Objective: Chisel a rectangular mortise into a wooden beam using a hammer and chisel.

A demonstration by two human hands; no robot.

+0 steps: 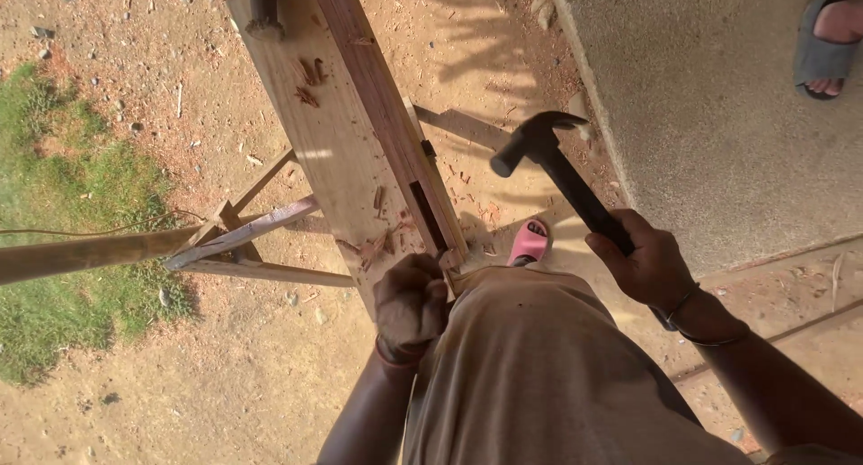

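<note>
Hammer [550, 164] raised, hands [649, 265] gripping, plank [360, 132]

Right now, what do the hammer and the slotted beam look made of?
Hammer: dark, matte head and handle, likely metal with a black coated or rubber grip; the right hand covers its end. Beam: reddish-brown bare wood, with visible grain, a cut slot and loose chips beside it.

Hidden and cut-off parts

Whatever is gripped in the left hand [411, 305] is hidden by its fingers. The plank [337, 132] is cut by the top edge; the sandal [825, 44] by the right edge.
</note>
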